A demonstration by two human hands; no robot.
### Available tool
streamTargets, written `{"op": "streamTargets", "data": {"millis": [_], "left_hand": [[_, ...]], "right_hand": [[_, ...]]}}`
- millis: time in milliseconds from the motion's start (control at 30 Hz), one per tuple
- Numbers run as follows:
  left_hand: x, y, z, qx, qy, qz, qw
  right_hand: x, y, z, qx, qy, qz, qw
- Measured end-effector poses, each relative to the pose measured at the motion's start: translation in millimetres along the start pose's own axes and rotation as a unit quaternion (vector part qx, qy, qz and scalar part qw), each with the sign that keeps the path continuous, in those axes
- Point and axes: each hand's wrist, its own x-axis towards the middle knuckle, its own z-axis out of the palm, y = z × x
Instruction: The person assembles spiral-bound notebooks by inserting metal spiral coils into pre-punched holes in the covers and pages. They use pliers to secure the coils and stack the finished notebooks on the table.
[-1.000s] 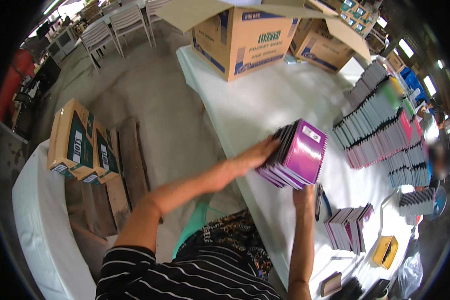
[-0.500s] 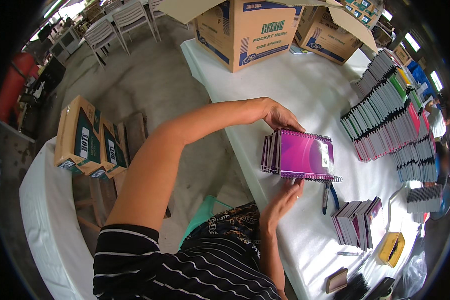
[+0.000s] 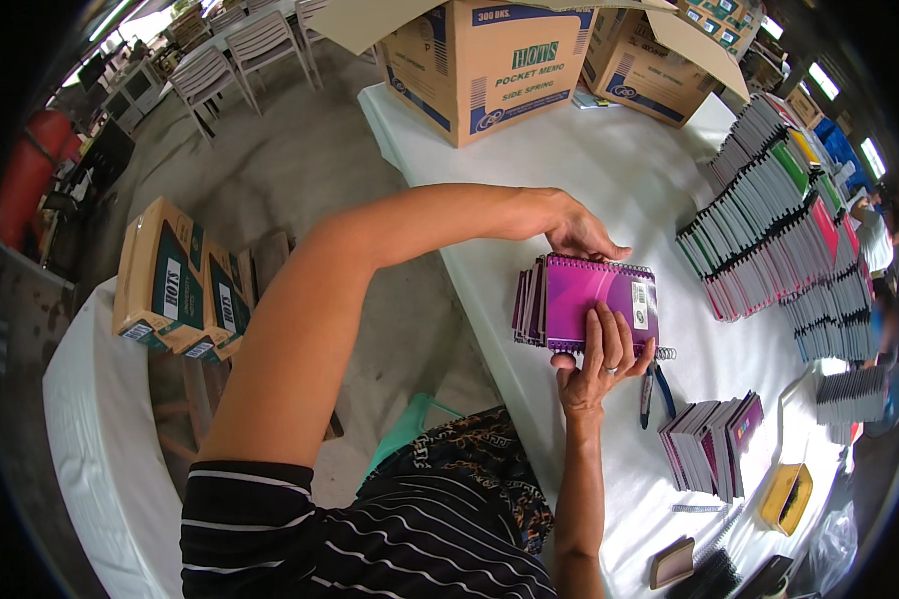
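Purple, glossy-covered, spiral-bound notebooks (image 3: 569,299) lie stacked between the hands. The person's right hand (image 3: 605,359) grasps their near edge, fingers spread over the top cover; the left hand (image 3: 581,234) touches the far edge, whether gripping cannot be told. Beside the right wrist lies a slim blue-and-black tool (image 3: 648,395); beyond the left hand stands an open brown cardboard box (image 3: 504,85).

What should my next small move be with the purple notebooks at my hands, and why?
I'd probably square up the left side of the purple notebooks: their edges sit staggered there. Your right hand has its fingers on top, and your left hand is at the far edge, so both seem well placed to steady them.
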Motion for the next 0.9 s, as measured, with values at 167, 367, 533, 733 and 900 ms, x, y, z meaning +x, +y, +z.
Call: {"op": "streamTargets", "data": {"millis": [167,367,533,733,900], "left_hand": [[10,-18,-26,0.036,-0.004,0.020,0.999],[-10,-21,-14,0.083,0.065,0.112,0.988],[-57,-34,-2,0.144,0.137,0.245,0.949],[-92,-21,21,0.019,0.174,0.232,0.957],[-94,9,41,0.055,0.248,0.120,0.960]], "right_hand": [[4,3,13,0.023,0.007,-0.016,1.000],[13,15,34,0.057,0.042,-0.007,0.997],[20,10,14,0.070,-0.026,0.019,0.997],[-19,-7,-48,0.168,-0.064,0.174,0.968],[-19,-9,-26,0.162,-0.203,0.110,0.959]]}}
